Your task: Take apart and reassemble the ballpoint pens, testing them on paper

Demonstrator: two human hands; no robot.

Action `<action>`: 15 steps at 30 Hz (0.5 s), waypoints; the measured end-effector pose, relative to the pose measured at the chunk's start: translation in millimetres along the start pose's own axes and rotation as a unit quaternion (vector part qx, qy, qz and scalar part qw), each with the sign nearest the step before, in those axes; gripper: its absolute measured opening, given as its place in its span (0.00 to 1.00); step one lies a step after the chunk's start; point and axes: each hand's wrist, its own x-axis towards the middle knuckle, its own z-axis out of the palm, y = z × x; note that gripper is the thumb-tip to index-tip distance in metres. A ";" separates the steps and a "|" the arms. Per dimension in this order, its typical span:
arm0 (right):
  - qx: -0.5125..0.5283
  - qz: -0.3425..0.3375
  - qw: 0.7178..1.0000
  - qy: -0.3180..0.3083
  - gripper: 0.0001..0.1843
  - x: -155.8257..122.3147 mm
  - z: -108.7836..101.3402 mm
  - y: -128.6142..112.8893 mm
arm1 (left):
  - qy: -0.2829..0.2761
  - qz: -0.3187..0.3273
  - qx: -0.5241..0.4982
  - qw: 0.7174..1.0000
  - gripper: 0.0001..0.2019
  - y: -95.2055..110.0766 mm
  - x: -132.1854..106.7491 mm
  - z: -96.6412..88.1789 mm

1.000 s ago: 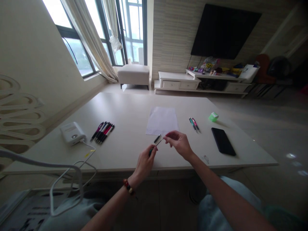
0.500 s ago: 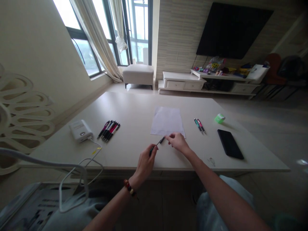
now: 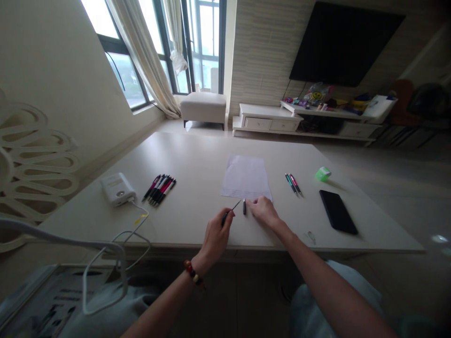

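Note:
My left hand is closed around a dark pen barrel. A thin refill sticks out of it, pointing up and to the right. Just past the refill's tip is a short dark pen grip section with a lighter tip, turned roughly lengthwise and apart from the refill. At its upper end are the bent fingertips of my right hand, which seem to pinch it; the exact contact is too small to make out. Behind my hands lies a white sheet of paper, its near right corner partly behind my right hand.
Several pens lie in a row at the left, near a white power bank with a cable. To the right are two pens, a green-and-white small object, a black phone and a small clear item.
The grip section has come away from the refill's tip and turned from slanted to nearly lengthwise. My right hand has shifted slightly right; my left hand still holds the barrel.

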 end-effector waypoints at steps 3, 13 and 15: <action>-0.017 0.016 1.000 0.015 0.25 -0.8 1.7 -2.5 | -0.001 0.001 0.006 1.000 0.16 -0.6 0.7 0.9; 0.085 -0.024 0.996 -0.029 0.13 -1.3 -0.8 -5.2 | -0.008 -0.003 0.019 1.000 0.15 -4.6 1.1 6.0; 0.243 -0.013 0.969 -0.027 0.13 -4.2 -9.7 -1.0 | -0.008 0.001 0.019 1.000 0.15 -4.6 1.3 7.7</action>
